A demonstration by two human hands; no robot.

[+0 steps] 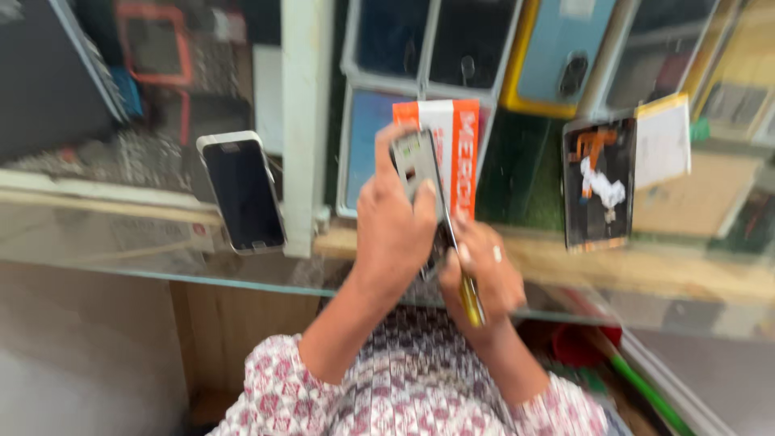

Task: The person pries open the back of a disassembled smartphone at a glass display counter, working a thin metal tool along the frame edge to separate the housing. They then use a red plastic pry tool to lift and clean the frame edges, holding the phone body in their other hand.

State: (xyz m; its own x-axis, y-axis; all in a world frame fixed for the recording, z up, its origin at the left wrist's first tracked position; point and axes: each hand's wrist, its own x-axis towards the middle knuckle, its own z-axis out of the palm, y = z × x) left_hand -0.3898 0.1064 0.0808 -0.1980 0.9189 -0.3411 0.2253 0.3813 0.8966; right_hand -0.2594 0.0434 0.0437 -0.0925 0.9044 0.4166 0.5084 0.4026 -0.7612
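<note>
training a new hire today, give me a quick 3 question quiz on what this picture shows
1. True or false: the left hand holds a small phone up on its edge.
2. What does the right hand grip? A) a yellow-handled tool B) a red cup C) a roll of tape
3. Which phone lies on the glass counter left of the hands: one with a dark screen or one with its back off?

Key
1. True.
2. A.
3. The phone with the dark screen; the opened phone lies to the right.
</note>
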